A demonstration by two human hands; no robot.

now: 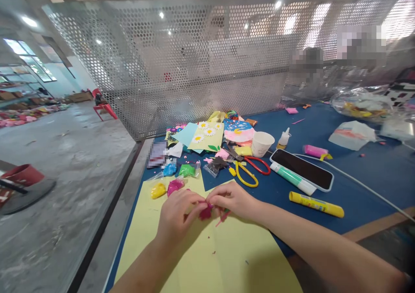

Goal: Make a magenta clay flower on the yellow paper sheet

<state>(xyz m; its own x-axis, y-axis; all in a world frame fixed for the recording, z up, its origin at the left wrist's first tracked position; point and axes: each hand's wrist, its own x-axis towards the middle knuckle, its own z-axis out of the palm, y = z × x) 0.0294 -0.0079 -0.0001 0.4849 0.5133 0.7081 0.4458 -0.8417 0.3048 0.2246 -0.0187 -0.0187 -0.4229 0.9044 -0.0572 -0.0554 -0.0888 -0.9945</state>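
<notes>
Over the pale yellow sheet (194, 258), my left hand (179, 210) pinches a small dark magenta piece of modelling clay (205, 213) between thumb and fingers. My right hand (236, 200) has its fingertips closed on the same piece from the other side. A thin pink strip (222, 219) shows under the right fingers; whether they hold it I cannot tell. Just beyond my left hand lie a magenta clay lump (175, 186) on plastic wrap and a yellow clay lump (158, 191). Blue clay (170, 168) and bagged green clay (187, 170) sit behind them.
Scissors with red and yellow handles (246, 174), a paper cup (262, 144), a phone (302, 170), a green-and-white tube (292, 178) and a yellow glue stick (316, 204) lie to the right. Daisy-decorated card (207, 136) rests before a perforated metal screen (194, 68). A cable (356, 178) crosses the table.
</notes>
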